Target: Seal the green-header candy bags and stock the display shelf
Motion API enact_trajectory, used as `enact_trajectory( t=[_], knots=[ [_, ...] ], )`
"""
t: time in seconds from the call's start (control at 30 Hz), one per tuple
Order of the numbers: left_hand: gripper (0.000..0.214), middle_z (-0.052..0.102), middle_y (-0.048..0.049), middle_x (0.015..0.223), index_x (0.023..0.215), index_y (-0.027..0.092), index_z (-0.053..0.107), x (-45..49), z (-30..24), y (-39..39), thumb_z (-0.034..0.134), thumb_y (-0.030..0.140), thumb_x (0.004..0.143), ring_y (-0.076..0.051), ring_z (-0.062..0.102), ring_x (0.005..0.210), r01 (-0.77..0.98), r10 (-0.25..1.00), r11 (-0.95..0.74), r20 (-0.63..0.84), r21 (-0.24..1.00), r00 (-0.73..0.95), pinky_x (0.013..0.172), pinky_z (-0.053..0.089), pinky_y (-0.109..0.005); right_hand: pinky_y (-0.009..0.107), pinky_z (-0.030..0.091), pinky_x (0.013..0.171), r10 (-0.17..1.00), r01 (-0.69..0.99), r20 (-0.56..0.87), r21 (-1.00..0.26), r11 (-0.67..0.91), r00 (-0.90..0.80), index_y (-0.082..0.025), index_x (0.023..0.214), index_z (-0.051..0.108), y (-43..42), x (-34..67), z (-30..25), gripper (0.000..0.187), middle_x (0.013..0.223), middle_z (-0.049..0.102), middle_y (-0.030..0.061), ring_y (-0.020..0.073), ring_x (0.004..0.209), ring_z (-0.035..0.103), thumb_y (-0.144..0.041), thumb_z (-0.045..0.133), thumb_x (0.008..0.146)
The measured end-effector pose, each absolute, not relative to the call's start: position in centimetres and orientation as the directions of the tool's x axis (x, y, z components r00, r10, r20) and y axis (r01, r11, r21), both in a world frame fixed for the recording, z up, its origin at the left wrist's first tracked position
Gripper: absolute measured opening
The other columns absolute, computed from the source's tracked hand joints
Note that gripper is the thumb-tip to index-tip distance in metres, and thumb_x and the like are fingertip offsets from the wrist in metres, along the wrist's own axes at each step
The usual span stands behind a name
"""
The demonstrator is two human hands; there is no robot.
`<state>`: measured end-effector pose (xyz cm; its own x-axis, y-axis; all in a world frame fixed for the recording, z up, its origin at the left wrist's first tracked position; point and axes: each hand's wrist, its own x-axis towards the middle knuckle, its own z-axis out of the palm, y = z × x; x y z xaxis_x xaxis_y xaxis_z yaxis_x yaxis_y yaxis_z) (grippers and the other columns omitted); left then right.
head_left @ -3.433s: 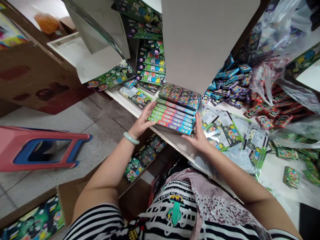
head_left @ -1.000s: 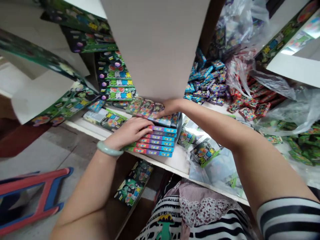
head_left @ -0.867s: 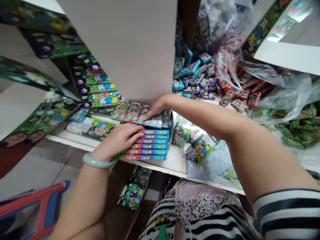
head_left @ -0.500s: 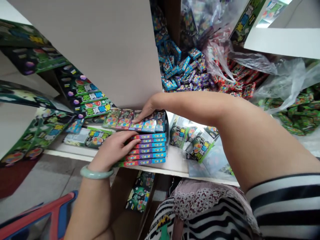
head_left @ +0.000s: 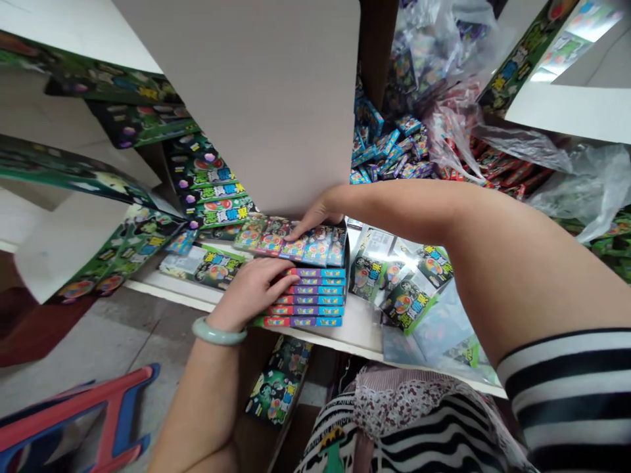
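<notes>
Small colourful candy boxes (head_left: 315,290) lie in layers at the front of an open display box, their green, red, purple and blue ends facing me. Behind them a row of candy boxes (head_left: 290,243) shows its printed faces. My left hand (head_left: 256,289), with a jade bangle (head_left: 219,330) at the wrist, is closed around the left side of the layers, thumb along the front. From the right my right hand (head_left: 318,217) reaches over and grips the back row, one digit on the printed faces. Its other fingers are mostly hidden.
A tall pale card panel (head_left: 276,98) rises behind the boxes. Loose blue boxes (head_left: 389,148) and red boxes (head_left: 513,171) lie in heaps beyond, among plastic bags (head_left: 586,177). Printed wrappers (head_left: 407,302) lie on the right. A red and blue stool (head_left: 113,414) stands below left.
The whole view has shifted, so the scene sits farther right in the picture. Both hands keep nearly the same hold on the candy boxes.
</notes>
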<state>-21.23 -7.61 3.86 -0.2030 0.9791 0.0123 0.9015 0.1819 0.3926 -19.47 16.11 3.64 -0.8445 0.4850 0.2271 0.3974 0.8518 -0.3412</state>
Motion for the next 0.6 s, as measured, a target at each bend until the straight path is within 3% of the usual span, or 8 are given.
enact_trajectory(
  t=[0.23,0.33,0.4,0.5,0.6],
  knots=[
    [0.047,0.076,-0.0103,0.101,0.102,0.019,0.071,-21.4,3.5,-7.8,0.041,0.055,0.098,-0.027,0.07,0.094,0.908,0.98,0.163,0.041,0.386,-0.193,0.087,0.05,-0.039,0.039,0.05,0.081,0.388,0.365,-0.002,-0.342,0.866,-0.922,-0.008,0.054,0.062,16.2,-18.6,4.4,0.076,0.086,0.077,0.0076,0.024,0.111,0.067,-0.073,0.037,0.087],
    [0.045,0.076,-0.01,0.101,0.102,0.02,0.071,-21.4,3.5,-7.9,0.042,0.054,0.098,-0.027,0.07,0.093,0.908,0.98,0.161,0.047,0.387,-0.194,0.087,0.05,-0.04,0.038,0.053,0.083,0.336,0.348,-0.095,-0.348,0.871,-0.937,-0.013,0.059,0.065,16.1,-18.4,5.2,0.062,0.092,0.078,0.0084,0.0238,0.109,0.069,-0.074,0.065,0.069],
    [0.046,0.076,-0.0102,0.1,0.102,0.02,0.071,-21.4,3.5,-8.0,0.042,0.055,0.098,-0.027,0.07,0.093,0.909,0.979,0.162,0.051,0.385,-0.196,0.087,0.05,-0.04,0.044,0.056,0.084,0.35,0.346,-0.061,-0.37,0.862,-0.935,-0.019,0.064,0.068,15.9,-18.4,5.5,0.052,0.098,0.079,0.0072,0.0254,0.11,0.07,-0.068,0.081,0.054],
    [0.047,0.076,-0.0105,0.1,0.103,0.02,0.071,-21.3,3.7,-8.1,0.04,0.055,0.098,-0.026,0.07,0.093,0.909,0.979,0.161,0.053,0.385,-0.196,0.086,0.051,-0.039,0.05,0.054,0.086,0.391,0.356,-0.007,-0.425,0.832,-0.921,-0.023,0.069,0.07,15.7,-18.2,5.6,0.047,0.099,0.079,0.0035,0.0268,0.109,0.07,-0.068,0.079,0.059],
    [0.044,0.076,-0.0094,0.1,0.103,0.021,0.071,-21.4,3.7,-8.1,0.042,0.054,0.098,-0.025,0.069,0.093,0.905,0.98,0.161,0.044,0.394,-0.193,0.085,0.051,-0.038,0.047,0.054,0.085,0.288,0.385,-0.267,-0.467,0.796,-0.92,-0.018,0.071,0.071,15.6,-17.7,5.9,0.045,0.089,0.079,0.0051,0.0256,0.101,0.072,-0.061,0.08,0.063]
  ],
)
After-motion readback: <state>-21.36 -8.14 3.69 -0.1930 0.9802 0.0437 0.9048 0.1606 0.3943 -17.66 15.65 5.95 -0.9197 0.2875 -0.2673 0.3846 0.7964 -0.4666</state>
